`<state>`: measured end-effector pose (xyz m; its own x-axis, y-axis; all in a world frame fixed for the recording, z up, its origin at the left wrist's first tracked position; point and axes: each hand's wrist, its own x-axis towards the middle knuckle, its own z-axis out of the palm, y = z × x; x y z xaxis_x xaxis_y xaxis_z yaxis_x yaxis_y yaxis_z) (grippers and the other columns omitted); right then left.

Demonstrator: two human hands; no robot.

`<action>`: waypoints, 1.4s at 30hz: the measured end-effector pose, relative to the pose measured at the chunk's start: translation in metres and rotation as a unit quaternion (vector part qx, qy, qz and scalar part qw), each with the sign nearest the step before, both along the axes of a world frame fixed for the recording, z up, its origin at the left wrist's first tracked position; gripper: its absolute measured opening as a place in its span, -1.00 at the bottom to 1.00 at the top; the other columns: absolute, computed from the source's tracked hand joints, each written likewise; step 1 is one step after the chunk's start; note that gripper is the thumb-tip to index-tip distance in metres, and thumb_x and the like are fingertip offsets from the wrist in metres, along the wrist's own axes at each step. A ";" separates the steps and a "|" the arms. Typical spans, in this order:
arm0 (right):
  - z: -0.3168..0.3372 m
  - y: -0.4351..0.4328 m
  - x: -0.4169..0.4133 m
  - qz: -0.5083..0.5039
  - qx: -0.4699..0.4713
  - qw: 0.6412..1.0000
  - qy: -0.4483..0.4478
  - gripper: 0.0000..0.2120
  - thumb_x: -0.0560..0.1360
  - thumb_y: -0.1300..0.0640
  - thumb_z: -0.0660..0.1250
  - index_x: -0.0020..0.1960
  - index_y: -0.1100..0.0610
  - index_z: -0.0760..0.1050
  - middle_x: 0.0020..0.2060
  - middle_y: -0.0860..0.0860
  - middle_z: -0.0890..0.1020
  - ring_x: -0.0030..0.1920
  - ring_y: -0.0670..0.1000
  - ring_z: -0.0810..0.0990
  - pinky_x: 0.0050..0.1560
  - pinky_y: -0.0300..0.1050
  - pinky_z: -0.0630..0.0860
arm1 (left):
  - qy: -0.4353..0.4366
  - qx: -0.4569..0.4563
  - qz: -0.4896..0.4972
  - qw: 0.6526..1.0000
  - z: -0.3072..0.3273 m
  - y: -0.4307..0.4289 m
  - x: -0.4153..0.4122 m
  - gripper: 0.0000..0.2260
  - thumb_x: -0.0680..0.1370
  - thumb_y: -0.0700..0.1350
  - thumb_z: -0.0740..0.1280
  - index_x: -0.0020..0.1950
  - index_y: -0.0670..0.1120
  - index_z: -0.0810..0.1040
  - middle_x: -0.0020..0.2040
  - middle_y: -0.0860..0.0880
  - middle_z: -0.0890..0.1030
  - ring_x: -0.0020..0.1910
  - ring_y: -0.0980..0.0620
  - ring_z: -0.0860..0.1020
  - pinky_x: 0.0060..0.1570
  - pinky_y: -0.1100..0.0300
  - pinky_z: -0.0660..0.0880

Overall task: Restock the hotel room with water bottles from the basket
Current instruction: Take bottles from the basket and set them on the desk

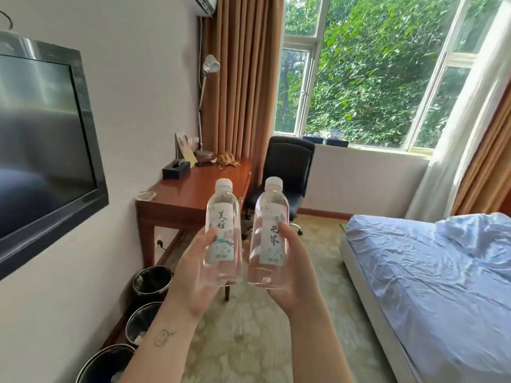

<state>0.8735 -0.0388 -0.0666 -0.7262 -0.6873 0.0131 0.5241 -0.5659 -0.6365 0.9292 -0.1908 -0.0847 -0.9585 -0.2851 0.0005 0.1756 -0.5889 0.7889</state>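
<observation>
I hold two clear water bottles upright in front of me, each with a white cap and a pale label with dark characters. My left hand (193, 269) grips the left bottle (223, 217) from below and behind. My right hand (290, 269) grips the right bottle (269, 214) the same way. The bottles stand side by side, close together, in the air in front of the wooden desk (193, 197). No basket is in view.
The desk against the left wall carries a black tissue box (176, 170), a lamp (206, 106) and a glass ashtray (145, 195). A black office chair (287, 172) stands beside it. A TV (41, 150) hangs left, three bins (150, 280) line the wall, a bed (431, 272) lies right.
</observation>
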 end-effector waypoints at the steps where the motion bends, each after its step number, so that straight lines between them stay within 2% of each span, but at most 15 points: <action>1: -0.004 -0.001 -0.020 -0.004 0.012 1.000 0.004 -0.51 0.46 -0.03 0.41 0.31 0.19 0.47 -0.13 0.06 0.59 -0.28 -0.01 0.63 -0.39 -0.14 0.56 | 0.013 0.017 -0.005 1.000 -0.003 -0.003 -0.020 -0.51 0.43 0.05 0.37 0.30 -0.12 0.52 0.02 -0.11 0.65 -0.09 -0.05 0.67 -0.14 0.01 0.64; 3: -0.009 -0.004 -0.066 -0.011 0.047 0.999 0.023 -0.43 0.43 -0.06 0.43 0.34 0.19 0.46 -0.11 0.05 0.58 -0.30 -0.02 0.59 -0.42 -0.17 0.53 | 0.033 0.021 0.002 0.999 -0.008 -0.010 -0.063 -0.53 0.45 0.03 0.37 0.33 -0.10 0.52 0.03 -0.10 0.66 -0.06 -0.06 0.67 -0.14 0.02 0.63; 7: -0.010 -0.008 -0.162 -0.022 0.112 0.988 0.103 -0.39 0.37 -0.12 0.47 0.31 0.20 0.50 -0.10 0.06 0.61 -0.24 0.00 0.60 -0.31 -0.12 0.53 | 0.053 -0.019 0.035 0.998 -0.016 -0.012 -0.155 -0.58 0.47 0.03 0.40 0.31 -0.04 0.55 0.07 -0.10 0.66 0.01 -0.07 0.67 -0.13 0.03 0.60; 10: -0.002 -0.012 -0.231 -0.038 0.156 0.973 0.164 -0.45 0.38 -0.13 0.46 0.23 0.18 0.56 -0.09 0.07 0.68 -0.17 0.01 0.68 -0.24 -0.11 0.58 | 0.061 -0.055 0.047 0.996 -0.016 -0.010 -0.223 -0.61 0.52 0.03 0.36 0.35 0.02 0.52 0.19 -0.14 0.63 0.16 -0.17 0.62 0.02 -0.13 0.57; 13: 0.002 -0.019 -0.299 -0.050 0.191 0.964 0.177 -0.40 0.31 -0.18 0.50 0.21 0.16 0.55 -0.07 0.08 0.70 -0.15 0.03 0.69 -0.21 -0.09 0.58 | 0.060 -0.077 0.073 0.993 -0.014 -0.012 -0.283 -0.55 0.50 0.05 0.38 0.38 0.06 0.48 0.26 -0.14 0.60 0.22 -0.19 0.58 0.19 -0.23 0.49; 16: -0.003 -0.034 -0.353 -0.031 0.206 0.966 0.156 -0.33 0.25 -0.23 0.51 0.21 0.16 0.55 -0.07 0.09 0.69 -0.15 0.04 0.68 -0.20 -0.06 0.58 | 0.049 -0.090 0.097 0.990 -0.013 -0.022 -0.327 -0.52 0.47 0.05 0.39 0.38 0.05 0.47 0.23 -0.12 0.62 0.19 -0.14 0.61 0.08 -0.11 0.58; 20: -0.012 -0.069 -0.423 -0.010 0.210 0.966 0.151 -0.36 0.26 -0.23 0.52 0.20 0.12 0.55 -0.04 0.10 0.70 -0.13 0.06 0.70 -0.20 -0.07 0.59 | 0.035 -0.109 0.136 0.984 -0.014 -0.051 -0.388 -0.49 0.43 0.06 0.40 0.37 0.04 0.47 0.16 -0.09 0.66 0.12 -0.08 0.65 -0.08 0.06 0.63; 27: -0.013 -0.165 -0.549 -0.003 0.232 0.960 0.159 -0.32 0.17 -0.27 0.53 0.17 0.05 0.54 -0.05 0.04 0.72 -0.05 0.06 0.72 -0.17 -0.09 0.62 | 0.029 -0.113 0.167 0.979 -0.011 -0.140 -0.505 -0.50 0.40 0.06 0.44 0.33 0.07 0.50 0.15 -0.10 0.67 0.11 -0.12 0.65 -0.08 -0.04 0.62; 32: -0.004 -0.232 -0.634 -0.004 0.226 0.958 0.179 -0.34 0.20 -0.26 0.53 0.17 0.05 0.52 -0.03 0.04 0.72 -0.01 0.08 0.71 0.04 0.07 0.62 | 0.010 -0.147 0.184 0.972 0.000 -0.206 -0.586 -0.48 0.39 0.09 0.42 0.34 0.10 0.47 0.12 -0.06 0.68 0.07 -0.07 0.67 -0.09 -0.04 0.63; 34: -0.003 -0.253 -0.662 0.003 0.214 0.963 0.162 -0.34 0.20 -0.24 0.55 0.18 0.07 0.52 -0.04 0.06 0.72 -0.04 0.08 0.71 -0.01 0.05 0.62 | 0.003 -0.146 0.190 0.971 0.002 -0.225 -0.614 -0.47 0.39 0.09 0.42 0.35 0.08 0.48 0.14 -0.08 0.67 0.09 -0.09 0.66 -0.04 -0.09 0.62; 36: -0.005 -0.271 -0.690 0.018 0.199 0.968 0.152 -0.35 0.22 -0.22 0.54 0.19 0.09 0.51 -0.03 0.08 0.71 -0.05 0.08 0.71 -0.05 0.02 0.61 | -0.002 -0.152 0.192 0.970 0.001 -0.242 -0.640 -0.49 0.41 0.10 0.44 0.35 0.07 0.48 0.14 -0.09 0.66 0.09 -0.10 0.66 -0.08 -0.06 0.63; 39: -0.013 -0.297 -0.732 0.024 0.196 0.967 0.164 -0.42 0.28 -0.20 0.52 0.17 0.09 0.53 0.02 0.10 0.70 0.04 0.12 0.69 0.14 0.14 0.58 | -0.004 -0.146 0.200 0.969 -0.004 -0.267 -0.679 -0.51 0.44 0.07 0.46 0.34 0.07 0.49 0.12 -0.09 0.67 0.07 -0.10 0.67 -0.14 0.01 0.63; 42: -0.019 -0.323 -0.780 0.043 0.197 0.965 0.168 -0.47 0.34 -0.17 0.50 0.18 0.10 0.52 0.04 0.12 0.69 0.06 0.14 0.68 0.16 0.16 0.57 | -0.012 -0.139 0.222 0.965 -0.012 -0.292 -0.723 -0.48 0.39 0.09 0.44 0.34 0.08 0.49 0.14 -0.10 0.66 0.09 -0.11 0.66 -0.09 -0.06 0.62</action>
<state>0.0936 -0.3622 -0.0859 -0.6665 -0.7446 -0.0369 0.2855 -0.2093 -0.9352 0.2058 -0.4828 -0.0970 -0.7428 -0.6595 0.1155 0.3416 -0.2250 0.9125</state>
